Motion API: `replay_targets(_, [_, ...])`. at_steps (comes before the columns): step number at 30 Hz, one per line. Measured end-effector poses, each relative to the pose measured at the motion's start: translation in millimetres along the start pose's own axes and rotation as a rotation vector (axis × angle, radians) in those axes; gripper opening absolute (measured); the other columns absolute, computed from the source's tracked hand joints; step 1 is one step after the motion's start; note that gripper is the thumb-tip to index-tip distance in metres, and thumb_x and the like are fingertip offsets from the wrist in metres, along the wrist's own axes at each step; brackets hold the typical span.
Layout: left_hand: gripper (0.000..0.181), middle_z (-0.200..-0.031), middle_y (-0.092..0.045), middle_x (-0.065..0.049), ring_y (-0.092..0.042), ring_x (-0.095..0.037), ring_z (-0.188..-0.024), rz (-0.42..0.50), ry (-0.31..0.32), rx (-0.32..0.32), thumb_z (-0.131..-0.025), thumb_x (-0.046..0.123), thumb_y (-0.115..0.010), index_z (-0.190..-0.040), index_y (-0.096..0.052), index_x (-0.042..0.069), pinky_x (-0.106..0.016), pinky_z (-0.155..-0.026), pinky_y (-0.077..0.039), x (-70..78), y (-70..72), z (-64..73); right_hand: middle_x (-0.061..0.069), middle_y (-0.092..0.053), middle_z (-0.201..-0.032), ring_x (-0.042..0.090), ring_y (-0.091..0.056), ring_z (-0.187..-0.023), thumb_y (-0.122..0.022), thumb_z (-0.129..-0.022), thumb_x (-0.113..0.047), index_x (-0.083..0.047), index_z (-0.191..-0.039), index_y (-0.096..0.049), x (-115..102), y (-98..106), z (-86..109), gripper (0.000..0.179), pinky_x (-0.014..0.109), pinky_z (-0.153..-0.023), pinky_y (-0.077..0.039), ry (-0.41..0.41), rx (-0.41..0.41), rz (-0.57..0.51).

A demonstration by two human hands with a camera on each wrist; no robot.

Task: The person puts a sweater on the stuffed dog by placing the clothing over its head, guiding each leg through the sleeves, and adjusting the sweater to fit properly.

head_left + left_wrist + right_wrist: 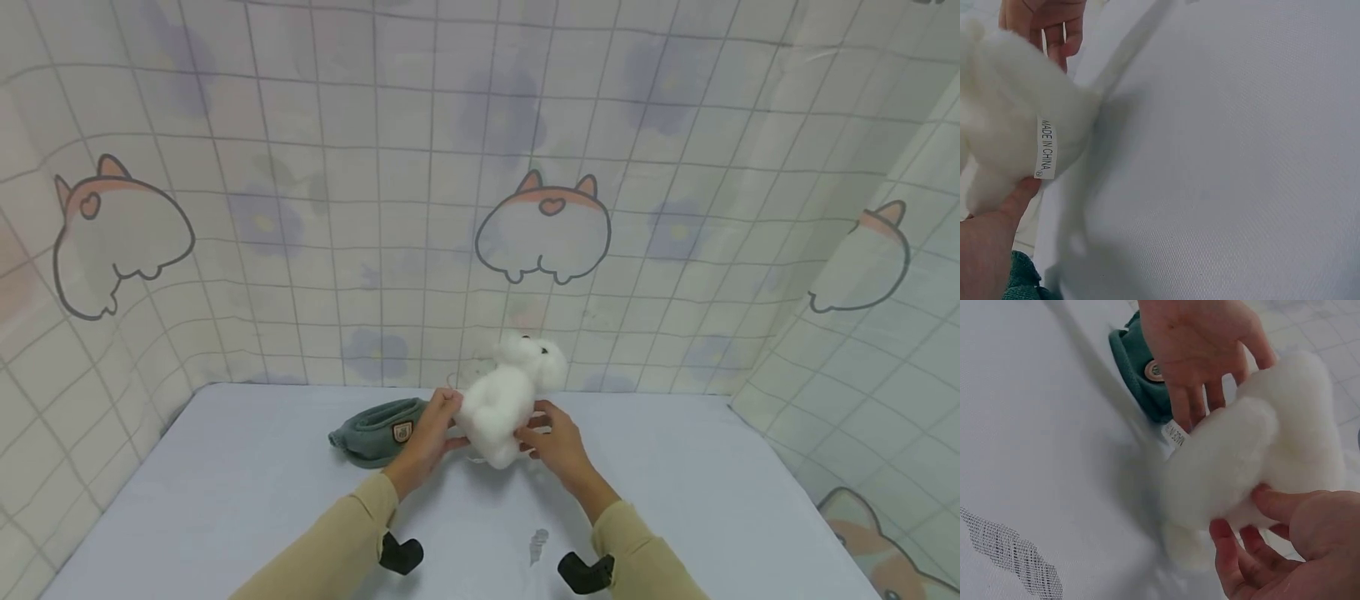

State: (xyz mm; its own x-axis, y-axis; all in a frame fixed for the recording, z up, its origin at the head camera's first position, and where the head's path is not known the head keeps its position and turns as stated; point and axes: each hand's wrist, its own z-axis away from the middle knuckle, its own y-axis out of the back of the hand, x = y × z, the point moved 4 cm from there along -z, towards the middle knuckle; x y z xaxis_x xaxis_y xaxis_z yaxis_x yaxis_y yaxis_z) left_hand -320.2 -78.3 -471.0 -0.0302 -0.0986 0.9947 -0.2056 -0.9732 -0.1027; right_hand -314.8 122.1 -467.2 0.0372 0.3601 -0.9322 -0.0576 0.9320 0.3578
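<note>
A fluffy white plush toy point(498, 408) with small dark eyes is held up over the white table, tilted, its head leaning to the right. My left hand point(431, 433) holds its left side, the thumb close to a white "MADE IN CHINA" label point(1046, 149). On the other side my right hand point(557, 437) grips the toy low down; in the right wrist view its thumb and fingers pinch the fur. Just left of my left hand lies a folded green cloth piece point(375, 433) with a small badge; its exact kind I cannot tell.
The white table point(247, 492) reaches back to a curtain-like sheet point(420, 275) with a grid and cartoon animal prints, which also stands at both sides. A grey patterned mark point(538, 546) shows on the table between my forearms.
</note>
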Motion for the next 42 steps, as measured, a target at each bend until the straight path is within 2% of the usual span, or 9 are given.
replay_targets(3, [0.027, -0.133, -0.042, -0.011, -0.047, -0.031, -0.126, -0.003, 0.000, 0.011, -0.104, 0.035, -0.039, -0.112, -0.039, 0.009, -0.048, -0.097, -0.050, 0.7, -0.9, 0.5, 0.019, -0.062, -0.121, 0.021, -0.069, -0.087, -0.060, -0.095, -0.018, -0.010, -0.138, -0.050, -1.2, -1.4, 1.7, 0.045, 0.036, -0.074, -0.058, -0.009, -0.029, -0.012])
replay_targets(6, [0.030, -0.130, -0.040, -0.013, -0.045, -0.031, -0.126, -0.019, -0.013, 0.013, -0.102, 0.036, -0.043, -0.115, -0.039, 0.009, -0.051, -0.099, -0.048, 1.9, -2.1, 1.2, 0.019, -0.055, -0.136, 0.027, -0.066, -0.101, -0.047, -0.101, -0.036, -0.011, -0.146, -0.042, -2.8, -3.6, 4.2, 0.052, 0.039, -0.082, -0.058, -0.040, -0.061, -0.063])
replay_targets(9, [0.038, -0.134, -0.037, -0.016, -0.044, -0.033, -0.128, -0.038, -0.020, 0.000, -0.101, 0.037, -0.047, -0.124, -0.037, 0.009, -0.052, -0.101, -0.047, 2.5, -3.3, 2.7, 0.019, -0.043, -0.148, 0.036, -0.061, -0.115, -0.039, -0.100, -0.053, -0.011, -0.151, -0.032, -4.7, -5.9, 7.1, 0.067, 0.043, -0.087, -0.056, -0.070, -0.102, -0.121])
replay_targets(13, [0.054, -0.144, -0.032, -0.018, -0.041, -0.037, -0.133, -0.034, -0.007, -0.036, -0.100, 0.037, -0.050, -0.142, -0.029, 0.010, -0.053, -0.104, -0.044, 1.8, -4.6, 4.4, 0.019, -0.031, -0.155, 0.043, -0.052, -0.126, -0.040, -0.096, -0.061, -0.017, -0.155, -0.022, -5.9, -8.1, 10.4, 0.075, 0.047, -0.088, -0.055, -0.066, -0.177, -0.192])
replay_targets(21, [0.059, -0.150, -0.031, -0.020, -0.036, -0.037, -0.138, -0.060, 0.018, -0.097, -0.102, 0.031, -0.046, -0.151, -0.023, 0.008, -0.055, -0.115, -0.030, 4.6, -8.5, 4.8, 0.015, -0.025, -0.158, 0.040, -0.048, -0.130, -0.047, -0.097, -0.054, -0.022, -0.156, -0.015, -1.9, -5.6, 13.1, 0.074, 0.045, -0.095, -0.052, -0.043, -0.256, -0.277])
replay_targets(28, [0.059, -0.156, -0.029, -0.015, -0.029, -0.032, -0.144, -0.113, 0.016, -0.139, -0.101, 0.026, -0.050, -0.151, -0.026, 0.007, -0.051, -0.118, -0.025, 3.6, -7.9, 4.6, 0.013, -0.031, -0.156, 0.036, -0.043, -0.135, -0.053, -0.098, -0.033, -0.027, -0.155, -0.020, 1.0, -2.6, 11.1, 0.067, 0.051, -0.103, -0.045, -0.026, -0.291, -0.353])
replay_targets(32, [0.059, -0.156, -0.030, -0.011, -0.033, -0.030, -0.142, -0.150, 0.005, -0.163, -0.098, 0.024, -0.055, -0.151, -0.030, 0.013, -0.049, -0.116, -0.029, 3.3, -7.0, 5.1, 0.013, -0.030, -0.157, 0.036, -0.038, -0.139, -0.057, -0.094, -0.025, -0.029, -0.154, -0.022, 1.5, -1.6, 9.9, 0.070, 0.055, -0.106, -0.040, -0.029, -0.272, -0.351])
replay_targets(37, [0.062, -0.153, -0.036, -0.013, -0.046, -0.031, -0.132, -0.244, -0.010, -0.172, -0.094, 0.024, -0.062, -0.149, -0.035, 0.018, -0.047, -0.108, -0.041, 2.7, -5.6, 4.6, 0.014, -0.029, -0.158, 0.038, -0.036, -0.140, -0.063, -0.087, -0.016, -0.026, -0.154, -0.026, 2.4, -0.6, 7.5, 0.077, 0.050, -0.103, -0.044, -0.018, -0.218, -0.315])
replay_targets(42, [0.063, -0.154, -0.036, -0.016, -0.048, -0.033, -0.133, -0.279, -0.026, -0.198, -0.092, 0.023, -0.066, -0.148, -0.036, 0.020, -0.046, -0.105, -0.045, -0.3, -7.6, 1.4, 0.011, -0.032, -0.157, 0.037, -0.032, -0.142, -0.066, -0.082, -0.009, -0.028, -0.152, -0.029, 3.0, 3.4, 6.9, 0.082, 0.047, -0.102, -0.043, 0.016, -0.194, -0.292])
